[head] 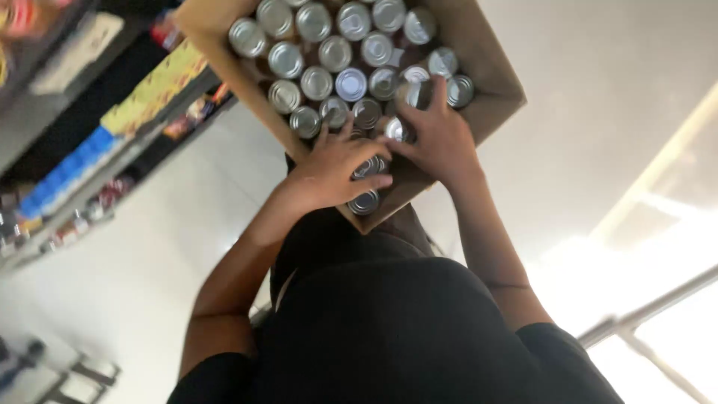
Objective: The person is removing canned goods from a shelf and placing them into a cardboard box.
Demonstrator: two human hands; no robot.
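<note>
Both hands reach into the cardboard box [493, 90] of shiny cans [335, 54], the left hand [333, 168] curled around cans [366, 183] at the box's near corner, the right hand [437, 135] spread flat on neighbouring cans, so lifting comes next and needs a firm grip.

Shop shelves [90, 142] stocked with blue, yellow and red packaged goods are seen along the left edge. A pale glossy floor [591, 135] is spread beneath, and a metal rail [651, 310] is seen at lower right.
</note>
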